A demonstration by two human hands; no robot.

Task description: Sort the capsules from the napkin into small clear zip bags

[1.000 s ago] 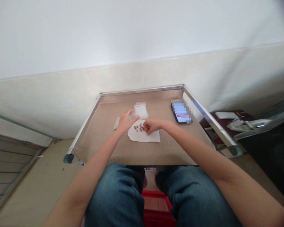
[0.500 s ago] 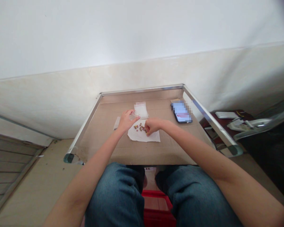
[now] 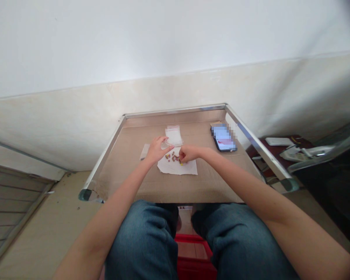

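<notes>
My left hand (image 3: 158, 149) has its thumb and fingers curved around a small clear plastic bag (image 3: 166, 144), whose outline is faint. On the white paper (image 3: 177, 169) lie several small capsules and pills (image 3: 173, 156), brown, reddish and yellowish. My right hand (image 3: 188, 153) is over the right side of this pile, its fingertips pinched together and down at the pieces. What sits between those fingertips is hidden. A yellow bit (image 3: 181, 164) shows just below them. Behind the left hand lies a stack of clear zip bags (image 3: 174, 134).
Cardboard (image 3: 128, 175) covers the metal-framed table. A phone (image 3: 223, 138) with a lit screen lies at the back right. A greyish packet (image 3: 144, 151) is partly behind my left wrist. A pale wall stands behind the table, and a red stool (image 3: 192, 268) shows below.
My right hand has risen slightly and turned its fingertips over the pile, uncovering a yellow bit. My left hand has barely shifted, still around the clear bag.
</notes>
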